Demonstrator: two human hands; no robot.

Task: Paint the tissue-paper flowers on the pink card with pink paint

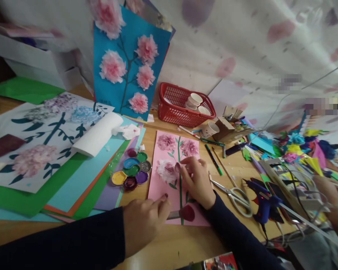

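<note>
1. On the desk, one pink sheet is laid, centred between the hands.
2. One brush is held in the loosely curled left hand; one small pink piece, not clearly made out, is pinched in the right hand's nearly closed fingers.
3. Eight wells of one palette are filled with paint; white cups are held in one red basket.
4. The sheet is painted with three ruffled pinkish flowers, one green stem and small leaves.
</note>
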